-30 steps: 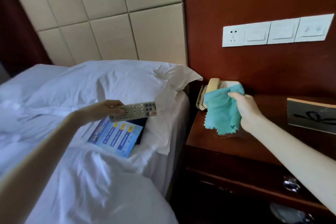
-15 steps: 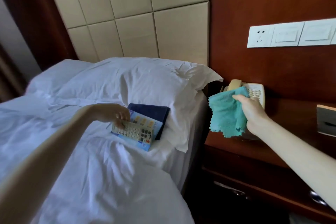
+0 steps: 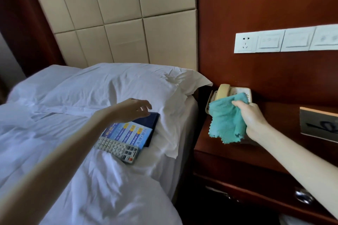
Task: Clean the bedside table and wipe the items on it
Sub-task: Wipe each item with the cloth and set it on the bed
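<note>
White bedding [image 3: 91, 179] left of the table [image 3: 219, 153] holds the remote [image 3: 117, 150]. My left hand [image 3: 133, 109] floats there too, fingers loose and empty. Over the table, my right hand [image 3: 250, 115] squeezes the green cloth [image 3: 226, 117]. Next, I think, I wipe the phone [image 3: 225, 89] at the table's back.

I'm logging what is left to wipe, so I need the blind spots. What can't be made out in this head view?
All head view:
- Phone: keypad mostly hidden behind the cloth and right hand.
- Sign: cut off by the right edge.
- Switch panel: markings blurred.
- Leaflet: print too small; lower edge under the remote.
- Table: partly behind the right arm.
</note>
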